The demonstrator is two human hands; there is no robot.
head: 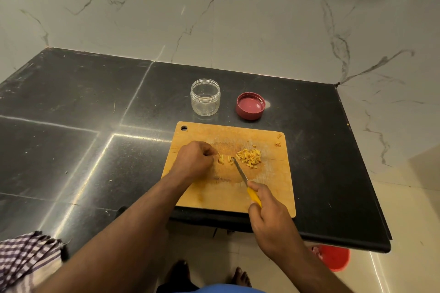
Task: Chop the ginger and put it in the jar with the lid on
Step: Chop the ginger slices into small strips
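Note:
A wooden cutting board (266,188) lies near the counter's front edge. On it is a heap of chopped ginger (250,156). A few uncut ginger strips (221,159) lie left of the heap, and my left hand (194,158) pinches them with curled fingers. My right hand (269,216) grips the yellow handle of a small knife (240,172); its blade tip rests on the board between the strips and the heap. Behind the board stand an open clear jar (205,97), with nothing in it, and its red lid (250,105), lying upside down to the right.
The black stone counter (95,107) meets a marble wall behind and on the right. A checked cloth (26,257) hangs over the front left edge. A red bucket (333,257) stands on the floor below the counter's right corner. Stray ginger bits (277,144) lie at the board's right edge.

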